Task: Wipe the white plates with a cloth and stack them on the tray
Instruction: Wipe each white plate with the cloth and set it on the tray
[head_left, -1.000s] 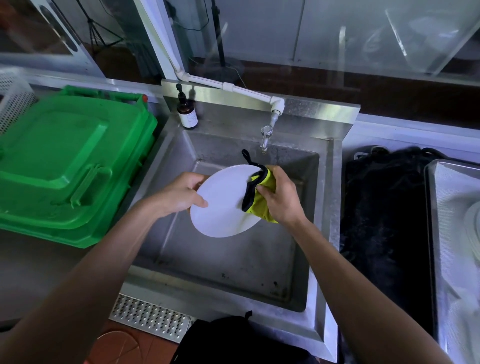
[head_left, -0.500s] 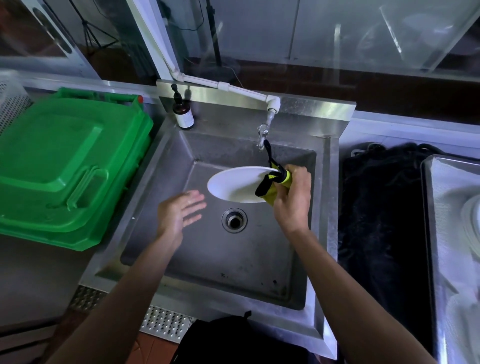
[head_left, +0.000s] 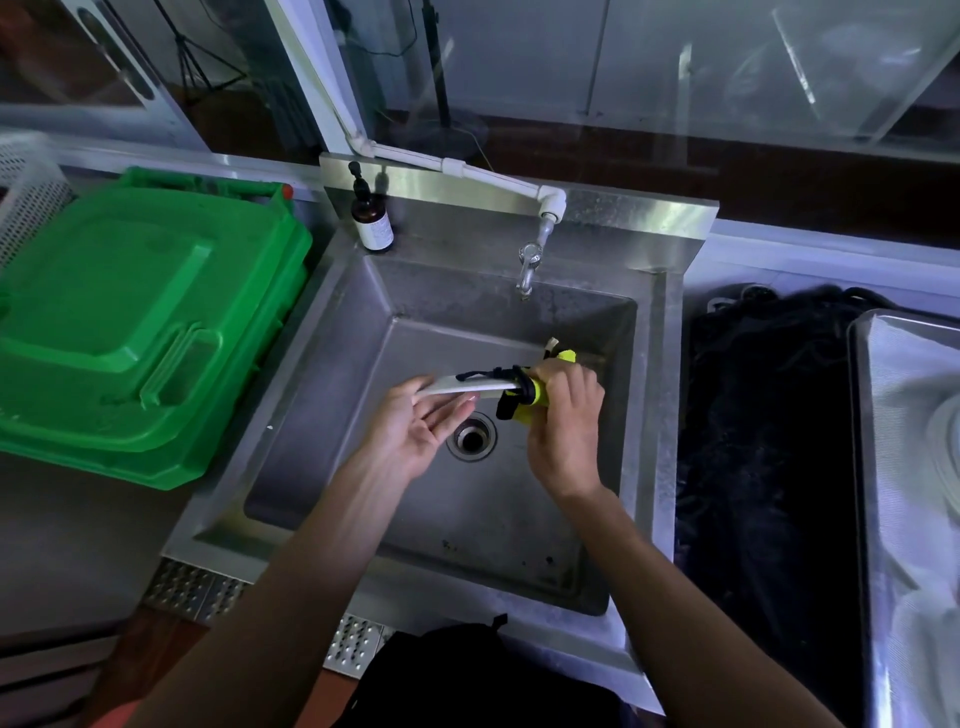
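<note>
Both hands are held over the sink, near its drain. Right hand: fingers curled, clamped on the yellow-and-black cloth and, through it, on the right rim of the white plate. Left hand: fingers straight and relaxed, palm turned up, laid under the plate's left rim; contact at the fingertips appears likely, though the plate's edge is washed out there and a small gap cannot be ruled out.

Plate is seen almost edge-on, as a thin white band. Its long axis is read as running left to right between the two hands, roughly level, with faces turned up and down. It is carried above the basin, clear of the sink floor, just in front of the tap.

Weight is judged to be borne mainly by the right hand; the left is the nearer support for a re-grip on the free rim. The tray lies well to the right, past the dark mat, so the right hand is the nearer one for any transfer, and the plate would be taken rightward along its own axis.
</note>
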